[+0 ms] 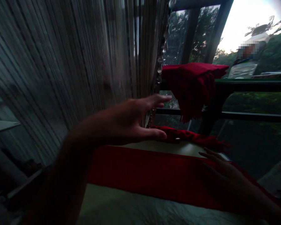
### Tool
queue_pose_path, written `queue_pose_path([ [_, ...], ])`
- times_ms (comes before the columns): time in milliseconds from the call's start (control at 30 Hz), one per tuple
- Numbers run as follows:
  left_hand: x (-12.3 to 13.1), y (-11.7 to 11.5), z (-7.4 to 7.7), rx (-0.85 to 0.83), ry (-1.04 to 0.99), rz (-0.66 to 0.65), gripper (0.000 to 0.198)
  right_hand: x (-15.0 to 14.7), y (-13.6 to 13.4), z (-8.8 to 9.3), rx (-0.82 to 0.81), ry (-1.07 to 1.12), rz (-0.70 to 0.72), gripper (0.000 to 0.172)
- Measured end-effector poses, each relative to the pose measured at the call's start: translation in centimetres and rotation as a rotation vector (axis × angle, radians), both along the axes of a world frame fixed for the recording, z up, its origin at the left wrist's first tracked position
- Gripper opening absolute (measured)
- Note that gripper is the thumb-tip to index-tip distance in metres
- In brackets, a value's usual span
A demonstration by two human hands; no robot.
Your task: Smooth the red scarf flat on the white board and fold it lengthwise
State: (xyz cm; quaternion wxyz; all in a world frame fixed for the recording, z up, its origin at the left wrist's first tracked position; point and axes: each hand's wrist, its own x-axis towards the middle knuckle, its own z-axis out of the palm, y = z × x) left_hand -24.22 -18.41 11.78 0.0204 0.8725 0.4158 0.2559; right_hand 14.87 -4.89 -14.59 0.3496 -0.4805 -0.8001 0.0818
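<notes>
String curtain (84, 47) fills the 9-to-12 o'clock side. Pale table (103, 197) at 6 o'clock. On it, the cloth (142, 172): red, spread flat, long axis running roughly 9 to 4 o'clock across the person's front. Shawl (196, 81), also red, draped over the rail (259, 86) at 1 o'clock from the cloth. Scarf (196, 139), narrower, bunched beyond the cloth, fringe toward 3 o'clock.

Left hand (135, 118): raised, thumb and fingers apart, nothing held; cloth lies below it at about 5 o'clock. Right hand (224, 168): nearer one, at the cloth's 3 o'clock part, fingers stretched out over the far edge, pointing to 10 o'clock, not clamped; most of the cloth lies at 9 o'clock from it. Too dark to confirm palm contact.
</notes>
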Motion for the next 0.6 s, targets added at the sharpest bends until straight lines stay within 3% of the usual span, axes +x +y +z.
queue_pose_path([
  [67, 1.3, 2.5, -1.8, -0.102, 0.06, -0.117, 0.054, -0.3, 0.0, -0.1, 0.0, 0.002, 0.001, 0.057],
  [167, 3.1, 7.1, -7.0, -0.237, 0.147, -0.223, 0.04, -0.7, 0.1, -0.2, -0.002, 0.033, 0.021, 0.054],
  [267, 3.8, 9.4, -13.2, -0.136, 0.202, -0.086, 0.042, -1.1, -0.2, -0.2, 0.0, 0.055, 0.036, 0.057],
  [367, 3.3, 8.8, -17.5, -0.166, 0.216, 0.075, 0.05, -1.5, -0.6, 0.3, -0.03, 0.032, 0.054, 0.057],
  [467, 2.3, 7.1, -19.2, -0.299, 0.204, 0.157, 0.062, -1.6, -0.9, 0.9, -0.053, -0.008, 0.054, 0.057],
  [600, 1.5, 5.5, -19.6, -0.376, 0.224, 0.176, 0.069, -1.5, -0.6, 1.0, -0.057, -0.089, 0.049, 0.06],
])
